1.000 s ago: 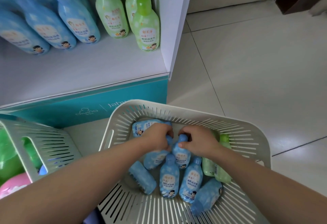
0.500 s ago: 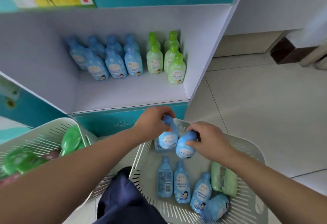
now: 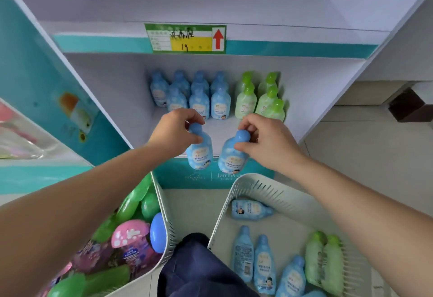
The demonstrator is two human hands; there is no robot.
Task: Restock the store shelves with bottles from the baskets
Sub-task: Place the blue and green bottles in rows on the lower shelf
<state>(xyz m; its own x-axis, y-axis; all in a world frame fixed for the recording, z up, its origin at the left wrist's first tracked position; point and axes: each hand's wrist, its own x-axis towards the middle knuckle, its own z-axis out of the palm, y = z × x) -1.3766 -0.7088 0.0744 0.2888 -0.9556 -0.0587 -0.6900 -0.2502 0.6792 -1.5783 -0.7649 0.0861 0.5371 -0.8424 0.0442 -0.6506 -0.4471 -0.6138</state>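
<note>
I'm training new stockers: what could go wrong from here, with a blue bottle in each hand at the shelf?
1. The left hand and right hand grip the left bottle and right bottle only near the cap; either may slip and fall.
2. The right bottle hangs tilted, so it might topple when set down.
3. Reaching in could knock over the blue row on the shelf.

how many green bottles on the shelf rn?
5 green bottles: two at the back, two in the middle, one in front, far right. More could be hidden behind them.
</note>
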